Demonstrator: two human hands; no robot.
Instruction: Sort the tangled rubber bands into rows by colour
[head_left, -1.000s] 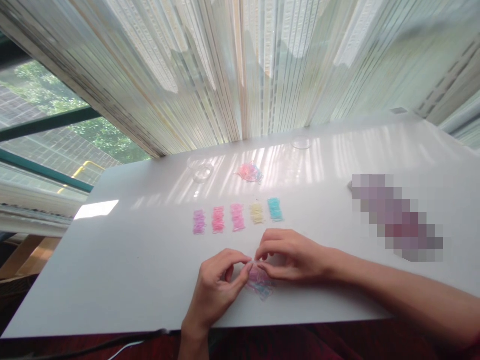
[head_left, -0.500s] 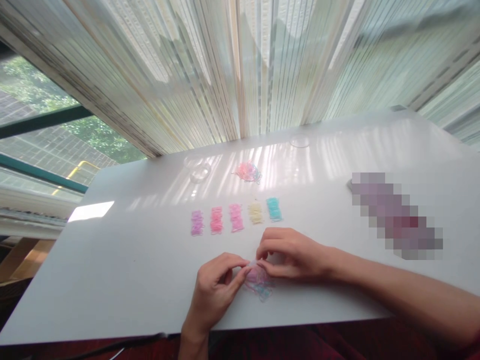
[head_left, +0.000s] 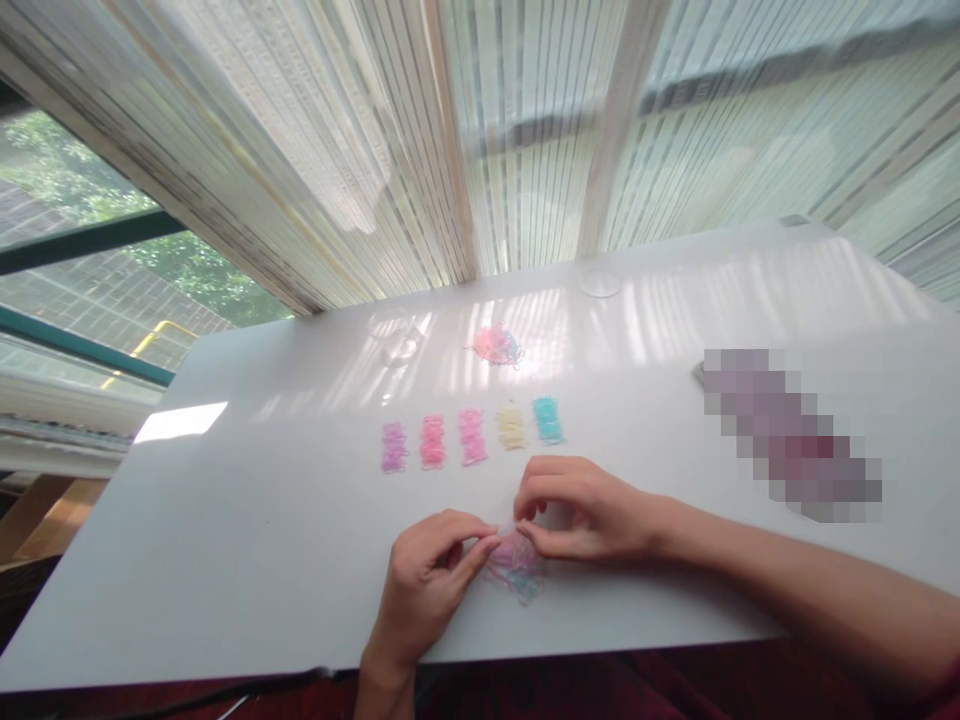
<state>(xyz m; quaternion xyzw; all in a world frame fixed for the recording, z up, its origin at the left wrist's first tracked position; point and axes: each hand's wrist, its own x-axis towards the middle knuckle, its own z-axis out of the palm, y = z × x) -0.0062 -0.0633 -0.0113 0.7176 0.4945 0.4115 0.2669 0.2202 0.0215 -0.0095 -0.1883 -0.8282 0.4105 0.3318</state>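
My left hand (head_left: 435, 575) and my right hand (head_left: 592, 510) meet over the near part of the table. Thumb and index finger of each pinch a small whitish translucent piece (head_left: 506, 530), too blurred to name. Just below it lies a loose tangle of thin elastic bands (head_left: 517, 580) in pink, purple and blue, partly hidden by the fingers. Beyond my hands, bands lie in a row of neat bundles: purple (head_left: 394, 447), coral pink (head_left: 433, 442), pink (head_left: 472, 437), yellow (head_left: 511, 427) and turquoise (head_left: 548, 420).
A mixed heap of bands (head_left: 496, 343) lies behind the row. Clear round dishes or lids stand at back left (head_left: 401, 345) and back right (head_left: 600, 284). A pixelated object (head_left: 787, 435) rests on the white table (head_left: 247, 560) at right. Blinds (head_left: 525, 200) hang along the far edge.
Both hands hold the same pinch almost in place. The tangle beneath them has shifted slightly. The blinds beyond the table have swayed, and the light patches moved.
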